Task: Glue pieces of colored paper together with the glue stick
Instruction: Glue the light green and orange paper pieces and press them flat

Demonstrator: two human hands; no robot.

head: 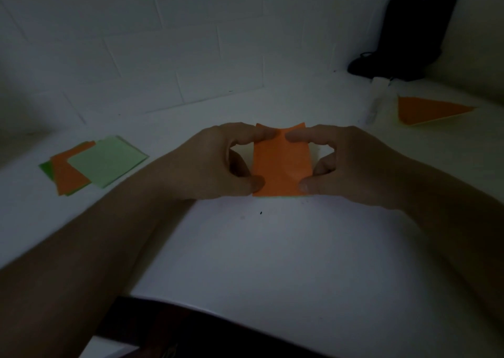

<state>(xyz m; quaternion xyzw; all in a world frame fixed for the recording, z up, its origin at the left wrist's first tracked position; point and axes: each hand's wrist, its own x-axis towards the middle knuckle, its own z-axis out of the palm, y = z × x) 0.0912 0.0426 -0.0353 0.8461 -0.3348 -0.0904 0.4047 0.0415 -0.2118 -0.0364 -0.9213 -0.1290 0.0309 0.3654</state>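
Dimly lit, the scene shows both hands meeting over the middle of a white counter (272,248), each pinching one side of an orange paper (281,164) that sits between them. On the left side, the left hand (215,164) has its fingers (245,135) curled down onto the sheet's upper left part and its thumb closed on the lower left corner. Mirroring it, the right hand (351,164) presses its fingers (302,137) on the upper right part while its thumb closes on the lower right corner, so both sets of fingers are narrowed onto the paper. That orange sheet looks folded or narrow, with its two top corners rising a little; a pale edge shows along its bottom and right side, though whether this is a second sheet under it cannot be told. Well apart to the left lies a loose stack of papers (92,164) on the counter, a light green sheet uppermost, an orange one beneath and darker green peeking out at the left. Far to the right rests an orange triangle (428,109) with a pale edge under it, and just beside it a blurred whitish tube (377,98) that may be the glue stick. Behind that, a dark object (403,35) stands against the white brick wall (136,44).
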